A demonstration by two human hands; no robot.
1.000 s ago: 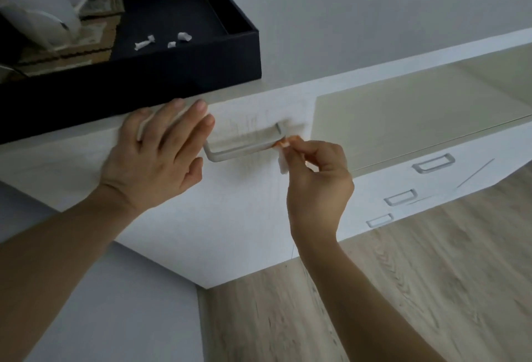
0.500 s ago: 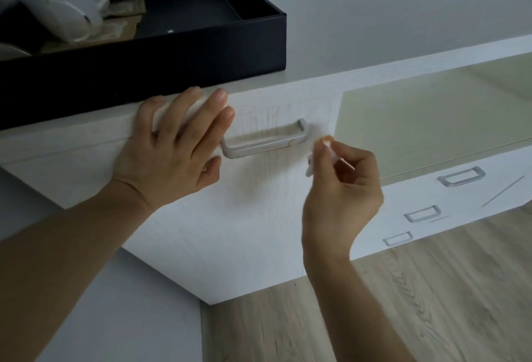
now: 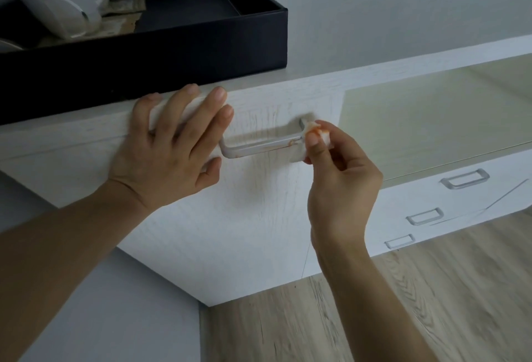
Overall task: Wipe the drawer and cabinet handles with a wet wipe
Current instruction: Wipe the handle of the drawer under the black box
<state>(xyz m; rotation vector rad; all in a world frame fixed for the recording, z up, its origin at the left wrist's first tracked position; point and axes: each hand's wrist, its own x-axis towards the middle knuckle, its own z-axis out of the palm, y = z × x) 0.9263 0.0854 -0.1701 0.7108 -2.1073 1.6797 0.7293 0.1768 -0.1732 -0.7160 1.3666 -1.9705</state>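
Cabinet [image 3: 230, 232] front: left hand [image 3: 169, 154] lies flat on it, fingers straight, holding nothing, bracing beside the handle [image 3: 259, 145]. Handle's right end is where the right hand [image 3: 339, 177] pinches the wipe [image 3: 312, 138] between thumb and fingers. Wipe shows an orange stain; streaks remain on the bar. My take: fold to a clean face, wrap the bar, pull along its full length, cover both posts. Three lower handles [image 3: 465, 179] not yet wiped.

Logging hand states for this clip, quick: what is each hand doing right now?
Left hand: open, fingers straight, pressing flat on the drawer front.
Right hand: pinching the wet wipe against the right end of the handle.
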